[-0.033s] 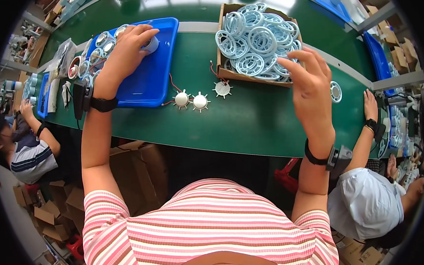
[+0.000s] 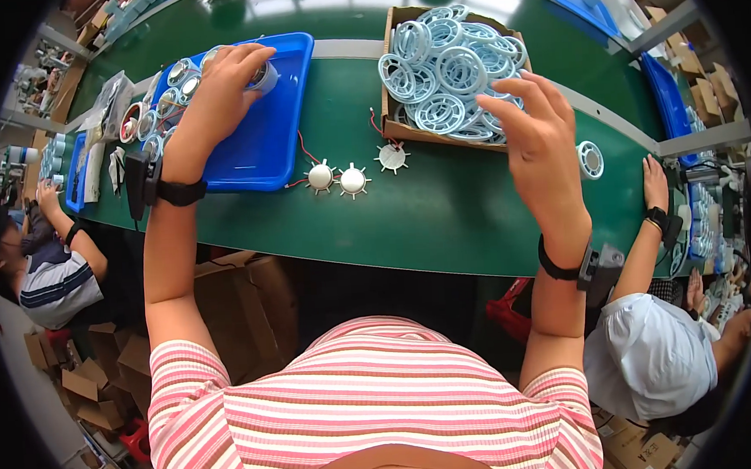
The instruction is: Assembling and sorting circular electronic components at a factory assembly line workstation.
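Observation:
My left hand (image 2: 225, 94) is over the blue tray (image 2: 255, 160), its fingers curled round a light blue cylindrical part (image 2: 265, 77) near the tray's far side. Several similar light blue cylinders (image 2: 168, 101) with shiny round faces stand in the tray's left part, partly hidden by that hand. In front of the cardboard box, my right hand (image 2: 543, 143) is raised with thumb and fingers apart, holding nothing. Light blue slotted plastic rings (image 2: 460, 70) are heaped in this box (image 2: 451, 139). Just right of that hand lies a light blue round part (image 2: 590, 160).
Two white discs with spokes (image 2: 353, 180) and red wires lie mid-table, and a third spoked disc (image 2: 392, 157) sits near the box. Plastic bags (image 2: 112, 103) are left of the tray. At right, a co-worker's hand (image 2: 655, 180) rests on the green table; another person is at far left.
My right hand has shifted a little left, toward the box, uncovering more of the round part beside it. My left hand stays at the tray with the cylinder.

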`<move>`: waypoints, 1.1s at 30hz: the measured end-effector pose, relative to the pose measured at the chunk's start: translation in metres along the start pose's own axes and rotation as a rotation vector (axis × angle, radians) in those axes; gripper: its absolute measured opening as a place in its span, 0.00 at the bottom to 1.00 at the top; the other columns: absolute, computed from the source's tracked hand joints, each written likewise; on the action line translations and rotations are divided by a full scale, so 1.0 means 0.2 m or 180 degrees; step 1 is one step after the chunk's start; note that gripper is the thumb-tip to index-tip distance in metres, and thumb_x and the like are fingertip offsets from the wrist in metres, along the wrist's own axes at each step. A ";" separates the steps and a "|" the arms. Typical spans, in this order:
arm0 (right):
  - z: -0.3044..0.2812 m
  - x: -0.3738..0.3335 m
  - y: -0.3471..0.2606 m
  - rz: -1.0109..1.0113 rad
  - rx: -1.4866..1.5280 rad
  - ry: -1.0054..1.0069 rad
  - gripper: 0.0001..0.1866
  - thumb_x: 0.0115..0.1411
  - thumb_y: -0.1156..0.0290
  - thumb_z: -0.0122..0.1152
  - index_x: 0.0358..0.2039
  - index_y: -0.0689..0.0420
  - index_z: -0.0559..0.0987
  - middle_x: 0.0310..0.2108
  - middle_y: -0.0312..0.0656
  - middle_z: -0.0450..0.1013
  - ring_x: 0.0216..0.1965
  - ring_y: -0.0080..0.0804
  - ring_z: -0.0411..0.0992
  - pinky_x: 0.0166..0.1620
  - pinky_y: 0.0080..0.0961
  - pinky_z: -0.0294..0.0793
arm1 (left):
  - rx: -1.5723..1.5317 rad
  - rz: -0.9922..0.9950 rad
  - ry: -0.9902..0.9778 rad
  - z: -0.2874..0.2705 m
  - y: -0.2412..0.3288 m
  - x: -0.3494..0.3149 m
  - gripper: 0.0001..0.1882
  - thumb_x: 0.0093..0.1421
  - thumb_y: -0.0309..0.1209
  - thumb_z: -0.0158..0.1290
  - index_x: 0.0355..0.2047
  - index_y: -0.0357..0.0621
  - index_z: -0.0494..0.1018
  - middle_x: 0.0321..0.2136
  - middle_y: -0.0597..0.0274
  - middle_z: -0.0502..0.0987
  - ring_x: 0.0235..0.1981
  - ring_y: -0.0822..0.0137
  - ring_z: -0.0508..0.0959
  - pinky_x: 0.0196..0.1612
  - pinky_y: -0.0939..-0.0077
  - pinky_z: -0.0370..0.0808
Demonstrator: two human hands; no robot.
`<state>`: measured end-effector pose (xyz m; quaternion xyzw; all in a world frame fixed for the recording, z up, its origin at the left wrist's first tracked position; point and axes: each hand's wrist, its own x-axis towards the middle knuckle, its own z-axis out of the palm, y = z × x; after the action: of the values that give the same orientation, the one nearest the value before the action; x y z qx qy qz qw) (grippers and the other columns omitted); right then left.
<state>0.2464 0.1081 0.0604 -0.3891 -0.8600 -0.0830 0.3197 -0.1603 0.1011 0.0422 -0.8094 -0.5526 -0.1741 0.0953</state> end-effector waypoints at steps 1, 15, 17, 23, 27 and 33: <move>0.03 0.02 0.04 -0.0147 0.0099 -0.0241 0.10 0.60 0.79 0.63 0.42 0.55 0.84 0.42 0.41 0.77 0.51 0.45 0.73 0.55 0.35 0.69 | -0.0248 -0.0079 0.0036 -0.06 0.05 0.00 0.30 0.51 0.21 0.64 0.56 0.45 0.73 0.52 0.56 0.77 0.55 0.51 0.74 0.62 0.55 0.65; -0.15 -0.30 -0.06 0.1982 0.1984 -0.1173 0.10 0.64 0.78 0.61 0.45 0.64 0.83 0.30 0.39 0.76 0.30 0.22 0.73 0.35 0.18 0.70 | -0.1289 0.0084 -0.0613 -0.03 0.99 -0.27 0.34 0.44 0.38 0.74 0.50 0.40 0.75 0.45 0.55 0.77 0.44 0.55 0.76 0.47 0.63 0.71; -0.10 -0.38 -0.09 0.1989 0.1886 -0.1345 0.10 0.64 0.78 0.62 0.45 0.65 0.83 0.30 0.40 0.76 0.30 0.24 0.72 0.35 0.19 0.70 | -0.1415 0.0128 -0.0531 0.00 1.00 -0.26 0.34 0.45 0.37 0.74 0.51 0.41 0.74 0.45 0.55 0.77 0.44 0.55 0.77 0.47 0.63 0.71; 0.02 -0.52 -0.06 0.1536 0.1507 -0.0696 0.15 0.59 0.76 0.66 0.47 0.64 0.82 0.41 0.45 0.76 0.38 0.36 0.75 0.41 0.26 0.73 | -0.1993 -0.0075 -0.0949 -0.03 0.96 -0.26 0.35 0.48 0.36 0.72 0.55 0.44 0.72 0.46 0.55 0.76 0.47 0.54 0.77 0.50 0.61 0.71; 0.04 -0.53 -0.21 0.1641 0.0621 -0.0945 0.22 0.56 0.73 0.70 0.52 0.62 0.79 0.50 0.47 0.73 0.51 0.42 0.72 0.51 0.32 0.72 | -0.1830 -0.0059 -0.1099 -0.03 0.97 -0.26 0.35 0.49 0.32 0.71 0.58 0.46 0.70 0.49 0.54 0.75 0.48 0.51 0.77 0.49 0.60 0.74; 0.05 -0.57 -0.25 0.1248 0.1018 -0.0921 0.33 0.50 0.67 0.76 0.57 0.60 0.75 0.55 0.46 0.70 0.58 0.48 0.66 0.62 0.40 0.62 | -0.2741 -0.0874 -0.1235 -0.02 1.03 -0.28 0.35 0.51 0.28 0.69 0.59 0.44 0.69 0.52 0.53 0.75 0.47 0.51 0.79 0.48 0.63 0.78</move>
<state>0.2618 0.0080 -0.0113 -0.5003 -0.8072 0.1733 0.2610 0.0119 -0.0244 0.0322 -0.7125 -0.5396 -0.2437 -0.3765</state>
